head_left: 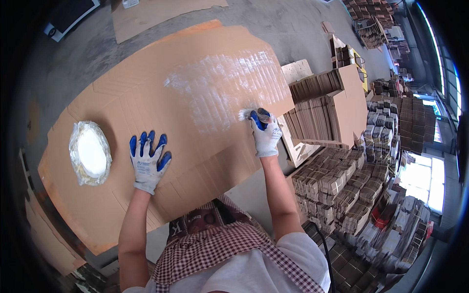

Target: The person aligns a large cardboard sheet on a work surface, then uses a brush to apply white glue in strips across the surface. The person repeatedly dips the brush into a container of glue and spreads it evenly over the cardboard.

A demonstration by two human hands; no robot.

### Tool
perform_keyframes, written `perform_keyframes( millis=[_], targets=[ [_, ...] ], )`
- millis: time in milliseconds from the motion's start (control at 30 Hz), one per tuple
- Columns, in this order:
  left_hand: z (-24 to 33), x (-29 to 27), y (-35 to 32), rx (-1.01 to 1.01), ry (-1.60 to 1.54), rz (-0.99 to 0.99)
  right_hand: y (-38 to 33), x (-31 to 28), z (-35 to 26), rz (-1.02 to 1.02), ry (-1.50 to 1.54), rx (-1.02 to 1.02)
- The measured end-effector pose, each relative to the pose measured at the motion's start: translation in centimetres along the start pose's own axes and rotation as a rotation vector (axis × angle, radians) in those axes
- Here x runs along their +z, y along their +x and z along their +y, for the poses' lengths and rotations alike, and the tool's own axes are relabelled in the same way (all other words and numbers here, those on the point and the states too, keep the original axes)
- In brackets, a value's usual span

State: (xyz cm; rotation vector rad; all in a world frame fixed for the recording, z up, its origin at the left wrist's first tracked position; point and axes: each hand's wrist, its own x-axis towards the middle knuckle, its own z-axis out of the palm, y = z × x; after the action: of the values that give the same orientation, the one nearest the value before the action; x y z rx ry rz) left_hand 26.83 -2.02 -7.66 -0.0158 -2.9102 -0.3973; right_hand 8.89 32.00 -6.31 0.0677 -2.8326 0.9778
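While closing tight around a small glue brush (248,114), right hand (266,134) wiping white glue patch (229,85) on big flat cardboard sheet (146,97). Left hand (148,163) lying open, fingers spread, pressing cardboard near white glue bowl (90,153).

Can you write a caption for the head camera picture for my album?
Right hand brushes white glue with a brush across cardboard; left hand presses flat beside a glue tub.

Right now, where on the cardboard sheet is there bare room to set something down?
Dry sheet lies bare between the glue bowl, the left hand and the glue patch. Crowded at the right edge: right hand with brush, cardboard stacks beyond.
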Motion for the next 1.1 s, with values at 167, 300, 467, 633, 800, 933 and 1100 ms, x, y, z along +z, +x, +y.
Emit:
perform_keyframes(
  millis=[167,300,467,633,800,933,1100],
  targets=[
    [-0.1,0.0,-0.1,-0.005,0.020,0.013,-1.8,-0.3,-2.0,-0.006,0.038,-0.096],
    [-0.2,-0.4,-0.1,-0.017,-0.001,0.010,-1.8,-0.3,-5.2,-0.053,0.068,-0.157],
    [-0.3,-0.3,-0.1,-0.037,-0.043,0.034,-4.6,2.2,-11.9,-0.494,0.584,0.100],
    [-0.6,0.1,-0.8,-0.055,-0.005,-0.007,-3.5,3.1,-12.7,-0.585,-0.130,-0.242],
    [-0.8,0.4,-0.8,-0.051,-0.011,0.010,-4.5,2.1,-15.4,-0.485,0.059,-0.247],
    [-1.1,0.6,-1.2,-0.036,-0.039,0.045,-4.7,3.9,-16.3,-0.535,-0.211,-0.329],
    [-1.4,1.3,-2.1,-0.077,-0.107,0.042,-3.8,5.7,-21.2,-0.430,0.308,-0.245]
  ],
)
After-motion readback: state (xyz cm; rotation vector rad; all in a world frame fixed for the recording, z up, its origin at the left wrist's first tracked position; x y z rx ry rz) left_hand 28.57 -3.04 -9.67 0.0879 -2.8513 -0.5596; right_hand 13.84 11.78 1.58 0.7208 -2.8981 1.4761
